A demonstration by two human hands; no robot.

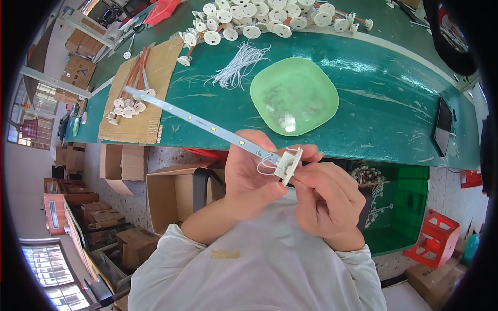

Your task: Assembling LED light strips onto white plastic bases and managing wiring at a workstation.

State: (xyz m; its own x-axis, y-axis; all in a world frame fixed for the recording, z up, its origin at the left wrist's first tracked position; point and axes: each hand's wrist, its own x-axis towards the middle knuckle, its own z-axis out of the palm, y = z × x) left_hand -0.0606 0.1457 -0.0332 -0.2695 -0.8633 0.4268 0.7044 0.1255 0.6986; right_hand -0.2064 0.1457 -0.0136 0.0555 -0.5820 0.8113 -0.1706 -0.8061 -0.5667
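A narrow LED strip board (207,125) with small yellow LEDs slants up and left from my hands. At its near end is a white round plastic end cap (291,165), tilted so its edge faces up. Thin white wires (263,168) loop between the board and the cap. My left hand (244,181) is closed round the board's near end, its thumb against the cap's lower edge. My right hand (329,199) is closed, with thumb and index finger pinching at the cap's right side. Those fingertips partly hide whatever lies between them.
A light green tray (290,68) holding small clear pieces stands on the green table (202,98). Behind it lie cut white wires (238,65) and piled capped strips (249,15). More strips rest on cardboard (166,78) at left. A green bin (404,207) and red stool (436,236) stand right.
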